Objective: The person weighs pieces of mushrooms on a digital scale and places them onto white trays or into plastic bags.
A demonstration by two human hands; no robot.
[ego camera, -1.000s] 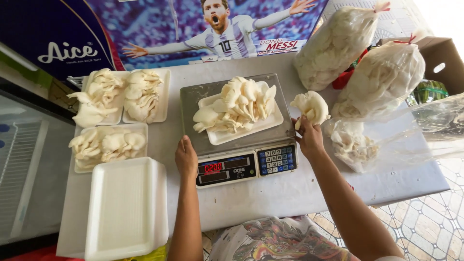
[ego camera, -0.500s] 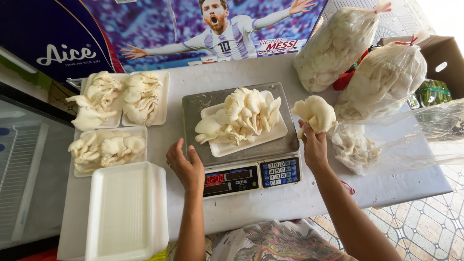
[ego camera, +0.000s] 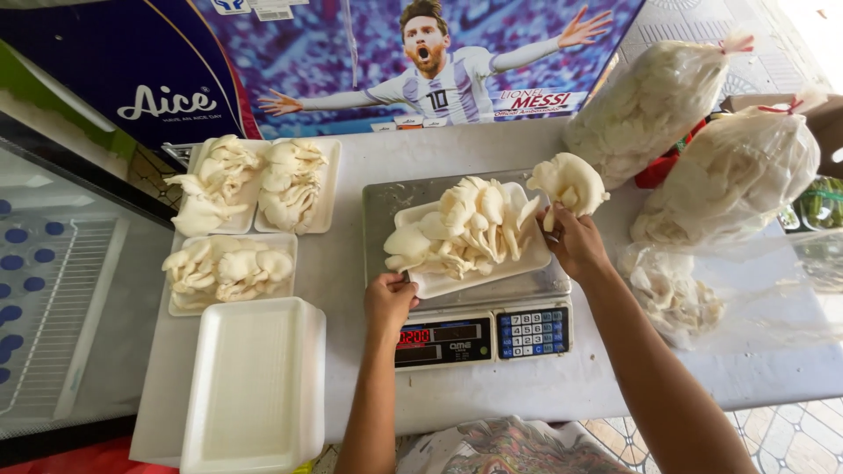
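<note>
Table (ego camera: 562, 395): white surface; carries every item listed below.
Poster (ego camera: 421, 61): large printed sheet with a figure in a striped shirt, arms spread; stands behind the far table edge.
Freezer lid (ego camera: 61, 281): glass panel with a wire rack beneath; lies just beside the table on the left.
Mushroom bags (ego camera: 654, 101): two clear plastic bags, tied at the top and packed with pale mushrooms; rest at the far right. A third, opened bag (ego camera: 676, 294) lies flat nearer the camera and holds a smaller heap.
Scale (ego camera: 465, 329): metal platform with a lit red readout and a blue keypad on the near face; stands at table centre.
Empty foam trays (ego camera: 250, 386): white stack at the near left corner.
Filled trays (ego camera: 233, 268): three white foam trays heaped with mushrooms; two sit side by side at the back, one in front of them, all left of the scale.
Weighing tray (ego camera: 479, 272): white foam tray on the scale platform, piled with mushrooms (ego camera: 465, 228).
Left hand (ego camera: 389, 300): fingers curled, pinching the near left edge of the weighing tray.
Right hand (ego camera: 572, 241): closed on a mushroom cluster, just beside the far right corner of the weighing tray.
Mushroom cluster (ego camera: 571, 183): pale, raised clear of the tray.
</note>
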